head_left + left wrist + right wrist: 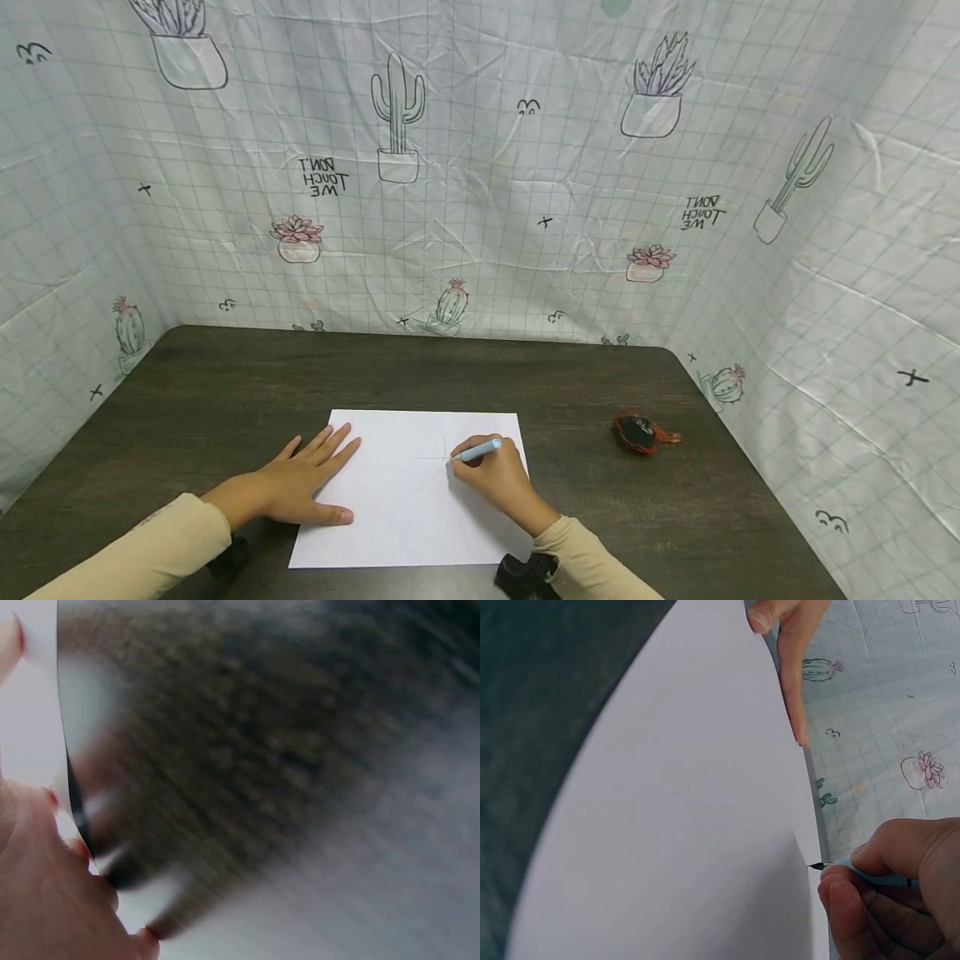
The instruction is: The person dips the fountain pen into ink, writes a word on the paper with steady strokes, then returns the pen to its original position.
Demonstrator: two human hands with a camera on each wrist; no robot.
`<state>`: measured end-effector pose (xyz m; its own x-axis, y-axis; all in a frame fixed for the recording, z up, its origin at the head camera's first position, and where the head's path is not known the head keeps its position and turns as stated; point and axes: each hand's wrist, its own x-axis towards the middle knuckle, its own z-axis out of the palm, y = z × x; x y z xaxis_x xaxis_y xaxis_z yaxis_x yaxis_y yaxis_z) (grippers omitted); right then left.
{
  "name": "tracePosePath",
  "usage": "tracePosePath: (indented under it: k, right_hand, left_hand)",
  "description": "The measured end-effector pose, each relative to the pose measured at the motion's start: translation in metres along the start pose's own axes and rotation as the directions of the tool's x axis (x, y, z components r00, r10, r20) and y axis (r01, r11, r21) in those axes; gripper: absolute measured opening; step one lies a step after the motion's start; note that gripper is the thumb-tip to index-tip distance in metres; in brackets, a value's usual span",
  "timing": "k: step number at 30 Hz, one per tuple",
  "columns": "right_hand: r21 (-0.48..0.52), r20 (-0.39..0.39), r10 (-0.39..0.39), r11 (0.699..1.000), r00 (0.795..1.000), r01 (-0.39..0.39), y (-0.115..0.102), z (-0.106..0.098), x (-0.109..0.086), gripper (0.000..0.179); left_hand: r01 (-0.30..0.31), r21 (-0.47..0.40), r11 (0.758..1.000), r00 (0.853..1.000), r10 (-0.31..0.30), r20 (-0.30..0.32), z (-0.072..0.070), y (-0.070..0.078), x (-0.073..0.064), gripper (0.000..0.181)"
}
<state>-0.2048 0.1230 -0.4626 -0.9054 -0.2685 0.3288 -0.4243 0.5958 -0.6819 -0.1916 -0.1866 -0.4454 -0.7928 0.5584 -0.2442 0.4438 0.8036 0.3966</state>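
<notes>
A white sheet of paper (397,500) lies on the dark table and bears a few thin lines, crossing near its upper right. My left hand (303,483) rests on the sheet's left side, fingers spread and straight. In my right hand (495,479) I grip a light-blue fountain pen (477,451), its tip at the drawn lines (431,457). The right wrist view shows the dark pointed nib (817,866) right at the paper, with thumb and fingers pinching the barrel. Part of my left hand (52,877) shows at the left of the left wrist view.
On the dark wood table (247,375), right of the paper, lies a small orange-rimmed object (639,432) with a dark glossy middle and a short stub. A white cloth (480,208) printed with cacti and grid lines hangs behind and at both sides.
</notes>
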Motion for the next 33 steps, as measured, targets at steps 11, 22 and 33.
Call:
tracePosePath:
  k: [11, 22, 33]
  right_hand:
    - [-0.013, 0.015, 0.011, 1.0, 1.0, -0.01, -0.001, -0.002, -0.004, 0.01]
    - [-0.011, 0.034, 0.022, 1.0, 0.999, -0.022, -0.003, -0.007, -0.012, 0.012]
    - [-0.018, 0.051, 0.045, 0.999, 0.998, -0.044, -0.003, -0.015, -0.02, 0.011]
  left_hand:
    - [0.002, -0.001, 1.0, 1.0, -0.002, 0.008, 0.001, -0.001, 0.001, 0.103]
    - [-0.011, -0.014, 1.0, 1.0, 0.011, 0.02, 0.005, -0.007, 0.003, 0.103]
    - [0.017, 0.018, 1.0, 1.0, -0.017, 0.017, 0.003, -0.003, 0.003, 0.103]
